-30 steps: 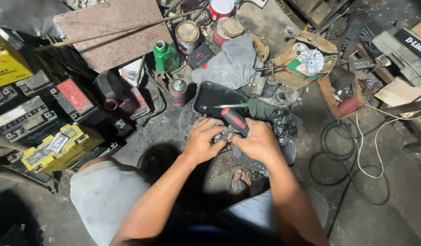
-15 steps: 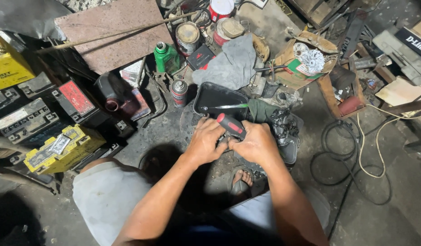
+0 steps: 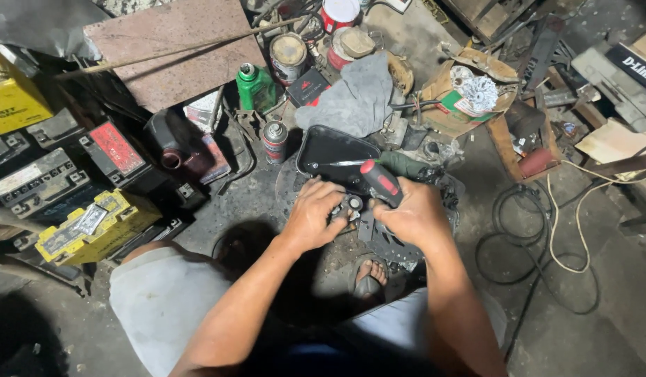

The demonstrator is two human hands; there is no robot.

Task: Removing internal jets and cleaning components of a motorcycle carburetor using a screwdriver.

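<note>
Left hand (image 3: 316, 215) pinches small metal part (image 3: 352, 207) above the floor, near black tray (image 3: 330, 148); right hand (image 3: 410, 213) clenched round red-handled screwdriver (image 3: 379, 181); tip may slip, jabbing fingers, dropping part into clutter.

Grimy metal, glossy plastic and worn cloth on a rough, oil-stained floor

The right hand (image 3: 414, 216) grips a screwdriver (image 3: 379, 180) with a glossy red-and-black plastic handle and a bright, smooth metal shaft; the left hand (image 3: 314, 215) rests on a small metal part (image 3: 352, 206), dull and greasy, beside a dark perforated metal plate (image 3: 389, 241). The black tray (image 3: 330, 150) looks like smooth plastic with an oily sheen. The grey rag (image 3: 358, 98) is soft, matt, crumpled cloth. The green bottle (image 3: 255, 87) is shiny plastic, the spray can (image 3: 275, 142) painted metal. The flat board (image 3: 176, 49) looks matt and rough, reddish brown. The floor (image 3: 602, 321) is rough, dusty concrete.
</note>
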